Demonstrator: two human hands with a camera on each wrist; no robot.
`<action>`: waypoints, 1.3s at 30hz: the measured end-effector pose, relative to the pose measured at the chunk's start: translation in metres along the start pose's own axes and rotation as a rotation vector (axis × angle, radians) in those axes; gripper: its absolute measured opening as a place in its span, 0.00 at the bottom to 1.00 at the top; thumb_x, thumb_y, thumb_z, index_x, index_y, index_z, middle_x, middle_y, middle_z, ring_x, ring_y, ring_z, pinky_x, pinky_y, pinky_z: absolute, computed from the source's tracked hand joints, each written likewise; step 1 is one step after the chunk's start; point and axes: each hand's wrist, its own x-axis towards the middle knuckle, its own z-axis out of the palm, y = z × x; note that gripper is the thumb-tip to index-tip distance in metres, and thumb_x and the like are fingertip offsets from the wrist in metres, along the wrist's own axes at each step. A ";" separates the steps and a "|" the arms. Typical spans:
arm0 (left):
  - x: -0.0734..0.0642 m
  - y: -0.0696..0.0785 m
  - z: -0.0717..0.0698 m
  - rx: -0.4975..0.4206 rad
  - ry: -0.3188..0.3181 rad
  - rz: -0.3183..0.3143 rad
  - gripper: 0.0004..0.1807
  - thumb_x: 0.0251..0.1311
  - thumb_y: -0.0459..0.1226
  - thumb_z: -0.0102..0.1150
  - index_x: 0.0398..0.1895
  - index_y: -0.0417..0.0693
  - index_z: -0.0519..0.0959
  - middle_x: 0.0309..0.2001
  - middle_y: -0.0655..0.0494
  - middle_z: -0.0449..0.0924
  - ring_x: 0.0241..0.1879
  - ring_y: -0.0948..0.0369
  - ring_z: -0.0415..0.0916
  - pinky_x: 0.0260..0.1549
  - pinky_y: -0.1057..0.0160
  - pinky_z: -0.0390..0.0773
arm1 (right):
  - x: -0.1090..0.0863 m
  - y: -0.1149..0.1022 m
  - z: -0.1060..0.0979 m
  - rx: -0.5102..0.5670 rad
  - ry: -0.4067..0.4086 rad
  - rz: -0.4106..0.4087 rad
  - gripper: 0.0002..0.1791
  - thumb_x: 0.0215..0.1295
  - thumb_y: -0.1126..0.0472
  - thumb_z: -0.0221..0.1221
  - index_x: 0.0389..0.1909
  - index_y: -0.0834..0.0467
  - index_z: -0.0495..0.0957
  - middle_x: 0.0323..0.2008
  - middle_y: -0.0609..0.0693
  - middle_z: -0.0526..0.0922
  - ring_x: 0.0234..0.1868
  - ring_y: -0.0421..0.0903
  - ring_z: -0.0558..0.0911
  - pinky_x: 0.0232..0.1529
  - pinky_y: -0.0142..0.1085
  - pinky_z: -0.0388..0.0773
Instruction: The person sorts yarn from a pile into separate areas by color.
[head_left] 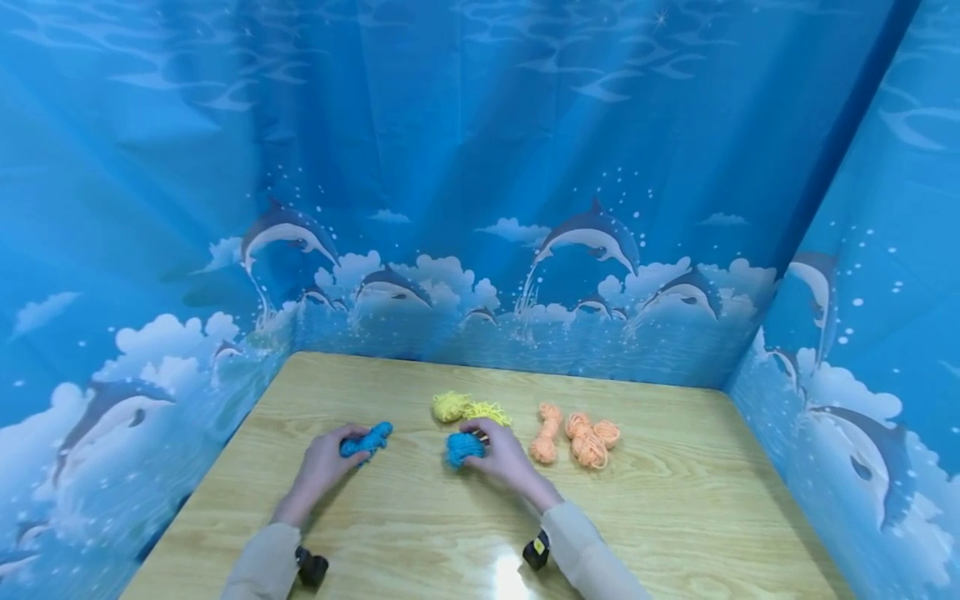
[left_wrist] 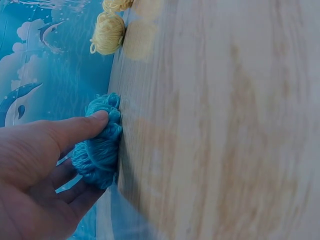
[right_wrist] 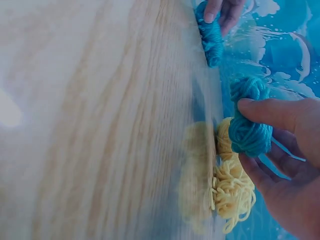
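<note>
On the left of the table, my left hand [head_left: 324, 460] holds a blue yarn skein [head_left: 373, 439] between thumb and fingers. The left wrist view shows that skein [left_wrist: 97, 155] against the tabletop, pinched in at its middle. My right hand [head_left: 512, 460] pinches a second blue yarn skein [head_left: 462, 448] near the table's middle. In the right wrist view this skein [right_wrist: 251, 127] has a narrowed waist and loose strands, and it seems raised off the table. Just behind the right hand lie a yellow yarn ball [head_left: 450, 407] and a looser yellow yarn bundle [head_left: 489, 412].
Right of the right hand lie a peach yarn skein [head_left: 547, 435] and a cluster of peach yarn [head_left: 588, 442]. The wooden table [head_left: 675, 500] meets a blue dolphin-print curtain [head_left: 450, 333] at its back and sides.
</note>
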 end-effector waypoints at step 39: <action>0.002 0.003 -0.002 0.010 0.007 0.004 0.20 0.58 0.35 0.72 0.53 0.38 0.82 0.46 0.43 0.85 0.48 0.43 0.82 0.51 0.41 0.80 | -0.038 0.007 0.002 -0.030 -0.052 0.127 0.23 0.53 0.66 0.75 0.51 0.53 0.82 0.49 0.48 0.82 0.48 0.47 0.80 0.50 0.41 0.81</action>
